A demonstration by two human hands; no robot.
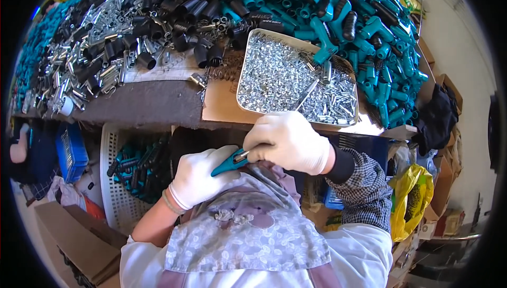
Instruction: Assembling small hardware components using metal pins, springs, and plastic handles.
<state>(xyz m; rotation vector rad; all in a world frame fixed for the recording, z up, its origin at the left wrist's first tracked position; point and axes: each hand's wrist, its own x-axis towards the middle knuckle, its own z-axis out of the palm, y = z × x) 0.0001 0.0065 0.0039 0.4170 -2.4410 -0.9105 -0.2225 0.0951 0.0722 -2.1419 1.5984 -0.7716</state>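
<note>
Both my hands wear white gloves and meet just below the table's front edge. My left hand point(198, 177) grips a teal plastic handle piece point(228, 163). My right hand point(289, 141) closes over the handle's upper end, where a small metal part point(242, 156) shows between the fingers. Directly above my hands lies a metal tray point(248, 61) filled with small shiny metal pieces.
Piles of teal handles point(364, 29), black tubes point(185, 13) and silver metal parts point(95, 50) cover the table. A white perforated basket point(113, 193) of assembled pieces sits lower left beside a blue crate point(71, 150). Cardboard boxes and a yellow bag point(412, 198) crowd the right.
</note>
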